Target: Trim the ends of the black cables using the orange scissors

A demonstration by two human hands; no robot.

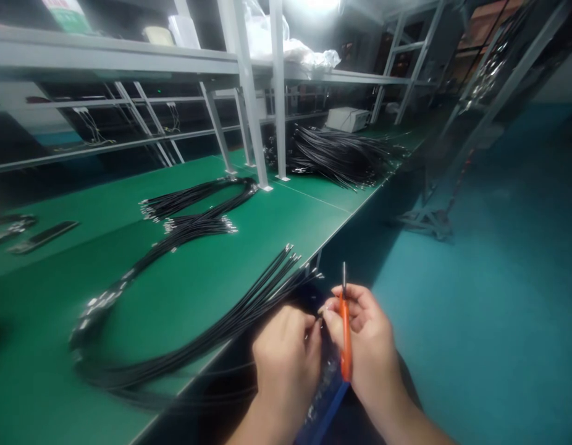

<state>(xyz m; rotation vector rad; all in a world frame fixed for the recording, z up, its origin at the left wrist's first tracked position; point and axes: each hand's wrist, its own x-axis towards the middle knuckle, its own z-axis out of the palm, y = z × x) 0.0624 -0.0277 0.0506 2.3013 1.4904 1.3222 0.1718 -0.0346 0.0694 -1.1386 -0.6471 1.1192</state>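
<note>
At the front edge of the bench, my left hand (290, 349) is closed, its thumb and finger pinched together. A black cable (230, 371) runs to it from the bench, and a small piece shows at the fingertips. Close beside it, my right hand (367, 340) grips an orange-handled cutting tool (345, 337), held upright and seen edge-on with its dark metal tip up. The right thumb and finger meet the left fingertips. A curved bundle of black cables (184, 352) with pale ends lies left of my hands, its free ends reaching over the bench edge.
More black cable bundles lie on the green bench (309, 213), with a large pile (336, 154) farther back. White posts (256, 123) carry a shelf. Below my hands is a blue container (335, 405) holding small bits. A wheeled stand (427, 222) is on the floor at right.
</note>
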